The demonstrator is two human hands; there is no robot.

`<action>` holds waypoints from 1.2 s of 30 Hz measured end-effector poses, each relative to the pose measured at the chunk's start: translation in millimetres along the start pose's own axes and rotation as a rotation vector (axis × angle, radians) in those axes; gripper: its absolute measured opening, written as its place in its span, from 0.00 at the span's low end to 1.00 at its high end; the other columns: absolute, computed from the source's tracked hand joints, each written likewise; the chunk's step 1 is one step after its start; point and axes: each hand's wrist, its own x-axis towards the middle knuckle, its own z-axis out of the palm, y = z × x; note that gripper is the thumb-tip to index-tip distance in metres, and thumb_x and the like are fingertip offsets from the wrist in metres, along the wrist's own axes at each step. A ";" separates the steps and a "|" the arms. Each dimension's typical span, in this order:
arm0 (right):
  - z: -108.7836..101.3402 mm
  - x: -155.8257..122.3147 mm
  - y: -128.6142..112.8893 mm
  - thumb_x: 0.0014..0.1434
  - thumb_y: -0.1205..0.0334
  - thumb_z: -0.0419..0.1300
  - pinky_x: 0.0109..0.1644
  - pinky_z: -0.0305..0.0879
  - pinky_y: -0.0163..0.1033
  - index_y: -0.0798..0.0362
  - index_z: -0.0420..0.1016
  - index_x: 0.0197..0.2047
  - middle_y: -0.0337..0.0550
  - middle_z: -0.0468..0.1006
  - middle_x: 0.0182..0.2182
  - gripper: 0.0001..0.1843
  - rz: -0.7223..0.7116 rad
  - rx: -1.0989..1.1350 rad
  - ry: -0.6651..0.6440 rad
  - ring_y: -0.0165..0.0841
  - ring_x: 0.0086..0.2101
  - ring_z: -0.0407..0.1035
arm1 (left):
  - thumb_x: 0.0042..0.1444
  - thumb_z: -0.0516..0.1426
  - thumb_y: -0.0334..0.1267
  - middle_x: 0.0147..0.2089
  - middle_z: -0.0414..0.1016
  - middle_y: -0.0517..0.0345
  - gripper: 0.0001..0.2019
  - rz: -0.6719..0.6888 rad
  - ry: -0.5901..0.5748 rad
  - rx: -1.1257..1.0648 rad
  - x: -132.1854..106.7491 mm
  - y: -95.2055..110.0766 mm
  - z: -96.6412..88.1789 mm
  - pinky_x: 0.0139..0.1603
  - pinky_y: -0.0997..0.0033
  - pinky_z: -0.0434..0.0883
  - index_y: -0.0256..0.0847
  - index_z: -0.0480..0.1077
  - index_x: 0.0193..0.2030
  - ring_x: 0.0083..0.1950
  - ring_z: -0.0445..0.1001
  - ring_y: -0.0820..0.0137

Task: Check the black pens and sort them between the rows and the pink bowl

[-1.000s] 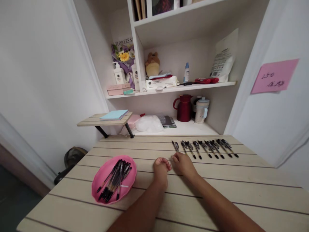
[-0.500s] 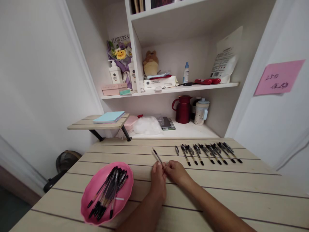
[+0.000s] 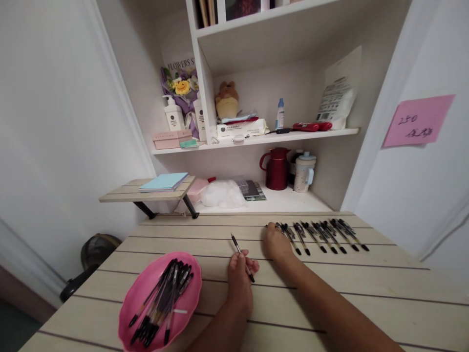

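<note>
Left hand pinching 1 pen, mid-table. Right hand touching left end of pen row, far right; grip unclear. Bowl, near left, holding many more. Seemingly sitting under halfway.

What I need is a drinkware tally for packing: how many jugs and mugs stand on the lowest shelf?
2: a red jug on the lowest shelf, and a white mug with a blue lid just right of it. Another may be hidden behind them.
</note>
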 end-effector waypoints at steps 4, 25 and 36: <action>6.1 -1.7 -5.9 0.54 0.78 0.45 0.38 0.63 0.39 0.67 0.59 0.50 0.65 0.70 0.40 0.19 -0.034 -0.002 0.030 0.38 0.37 0.72 | 0.43 0.60 0.49 0.21 0.65 0.63 0.19 0.018 -0.027 0.017 1.5 -0.9 -1.3 0.30 0.72 0.65 0.35 0.67 0.36 0.24 0.69 0.74; -49.1 -39.1 24.4 0.37 0.55 0.67 0.19 0.47 0.30 0.56 0.73 0.32 0.33 0.66 0.18 0.18 0.011 1.597 -0.028 0.21 0.17 0.54 | 0.50 0.53 0.47 0.18 0.60 0.65 0.18 0.025 -0.332 0.606 -9.0 -8.7 -3.7 0.19 0.78 0.47 0.35 0.71 0.40 0.17 0.49 0.81; -52.8 -45.3 19.1 0.39 0.53 0.65 0.19 0.48 0.31 0.56 0.72 0.29 0.33 0.66 0.18 0.17 -0.055 1.448 -0.084 0.21 0.17 0.53 | 0.50 0.53 0.46 0.19 0.62 0.63 0.16 0.047 -0.337 0.617 -10.7 -6.5 -3.5 0.21 0.77 0.52 0.36 0.72 0.39 0.19 0.53 0.78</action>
